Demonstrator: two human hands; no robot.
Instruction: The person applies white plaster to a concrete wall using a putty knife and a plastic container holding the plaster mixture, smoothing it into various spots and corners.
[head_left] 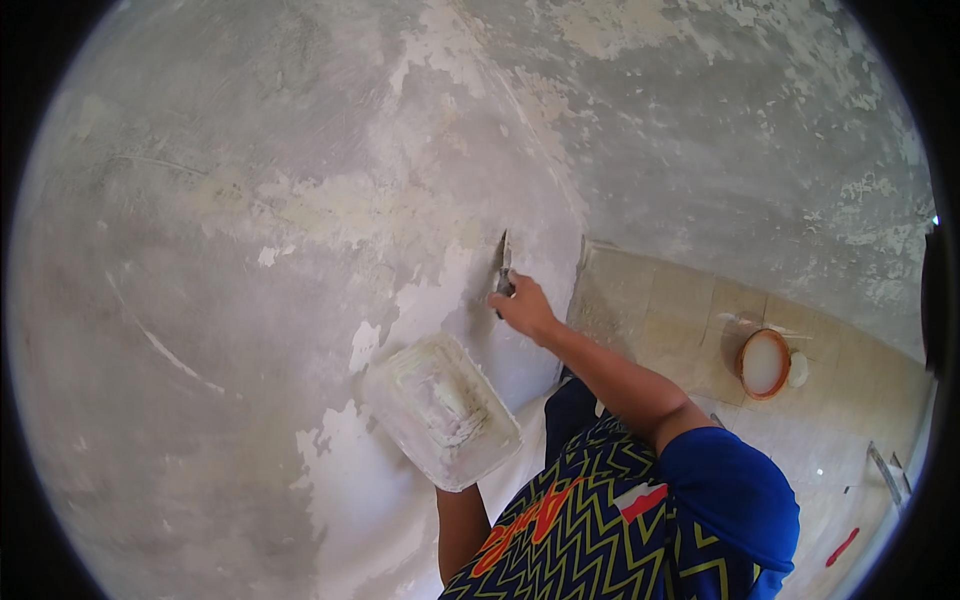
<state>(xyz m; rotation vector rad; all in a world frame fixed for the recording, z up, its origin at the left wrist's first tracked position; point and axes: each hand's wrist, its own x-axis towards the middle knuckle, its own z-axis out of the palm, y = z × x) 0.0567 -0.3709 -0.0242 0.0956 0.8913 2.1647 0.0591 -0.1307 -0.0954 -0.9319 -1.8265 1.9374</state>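
Observation:
My right hand is closed round the dark handle of a putty knife. Its narrow blade points up, at or very close to the patchy grey and white wall; I cannot tell whether it touches. Lower and to the left is a rectangular whitish plastic tub, smeared inside with pale putty. My left forearm reaches up beneath this tub and holds it up in front of the wall. The tub hides the fingers of my left hand.
A second wall meets the first in a corner at the upper right. On the tiled floor stands an orange-brown bucket of whitish liquid, with a small white thing beside it. A red object lies at the lower right.

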